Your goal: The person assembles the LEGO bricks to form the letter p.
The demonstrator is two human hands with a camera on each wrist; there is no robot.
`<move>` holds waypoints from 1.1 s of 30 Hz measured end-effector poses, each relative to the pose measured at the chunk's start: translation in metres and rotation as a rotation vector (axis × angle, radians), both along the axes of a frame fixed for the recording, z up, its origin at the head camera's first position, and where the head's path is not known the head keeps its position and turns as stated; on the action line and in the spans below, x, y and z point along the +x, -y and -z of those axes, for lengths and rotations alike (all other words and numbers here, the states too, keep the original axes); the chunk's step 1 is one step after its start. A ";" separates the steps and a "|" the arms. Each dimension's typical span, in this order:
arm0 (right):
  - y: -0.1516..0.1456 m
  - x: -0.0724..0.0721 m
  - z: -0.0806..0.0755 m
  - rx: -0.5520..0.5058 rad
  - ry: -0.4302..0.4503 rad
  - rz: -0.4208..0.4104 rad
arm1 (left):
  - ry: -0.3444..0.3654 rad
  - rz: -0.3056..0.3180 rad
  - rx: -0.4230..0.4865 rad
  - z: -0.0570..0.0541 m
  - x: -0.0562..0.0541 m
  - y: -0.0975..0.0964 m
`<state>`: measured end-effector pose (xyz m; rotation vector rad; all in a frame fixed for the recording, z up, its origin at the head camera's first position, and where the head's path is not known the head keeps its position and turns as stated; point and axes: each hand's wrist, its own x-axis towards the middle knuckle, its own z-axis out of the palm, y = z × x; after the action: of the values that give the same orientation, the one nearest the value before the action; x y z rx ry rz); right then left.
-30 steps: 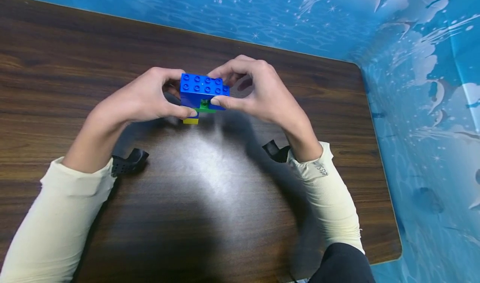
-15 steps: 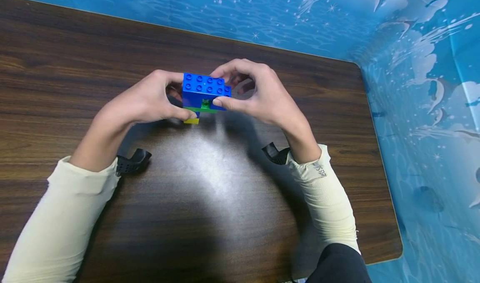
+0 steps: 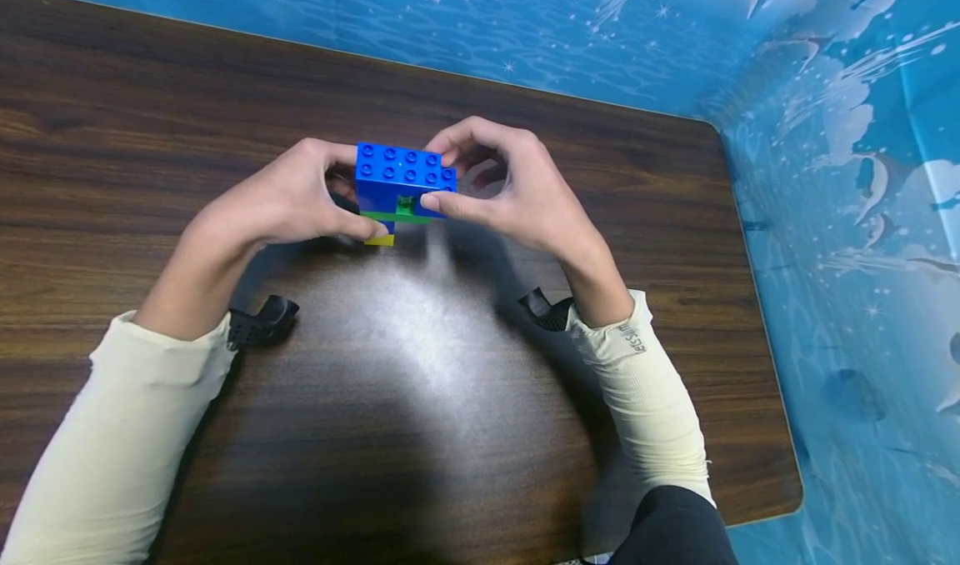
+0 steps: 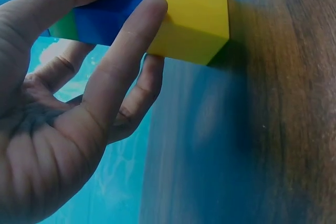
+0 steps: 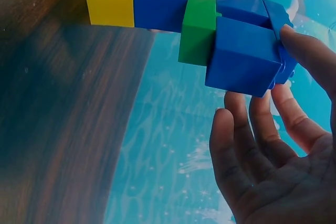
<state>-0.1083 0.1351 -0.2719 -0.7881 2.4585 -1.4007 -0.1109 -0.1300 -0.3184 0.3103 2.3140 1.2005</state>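
A stack of toy building bricks stands upright between the hands in the head view. A long studded blue brick tops it, with more blue bricks beneath. Below these come a green brick, one blue brick and a yellow brick at the bottom, by the tabletop. My left hand pinches the lower blue brick, its thumb in front and fingers behind. With the thumb on the right-hand blue brick and fingers at the far side, my right hand holds the upper part.
The dark wood table has a raised-looking light edge and rounded right corners. Behind it and to the right hangs a blue sea-patterned sheet. Black wrist mounts stick out from the cream sleeves.
The stack and both hands have shifted slightly to the left since half a second ago, after a small move to the right before that. Both grips look the same.
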 end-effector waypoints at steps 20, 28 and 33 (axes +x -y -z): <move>-0.001 -0.001 0.005 -0.050 0.028 0.015 | -0.002 0.006 -0.054 0.004 -0.001 -0.005; 0.000 -0.002 0.004 -0.050 0.039 0.027 | -0.007 0.026 -0.069 0.002 0.000 -0.005; 0.001 -0.003 0.000 -0.036 0.053 0.064 | 0.029 0.074 -0.069 0.000 0.000 -0.004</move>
<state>-0.1114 0.1339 -0.2719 -0.6767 2.4450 -1.4721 -0.1113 -0.1263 -0.3180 0.3479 2.2925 1.0803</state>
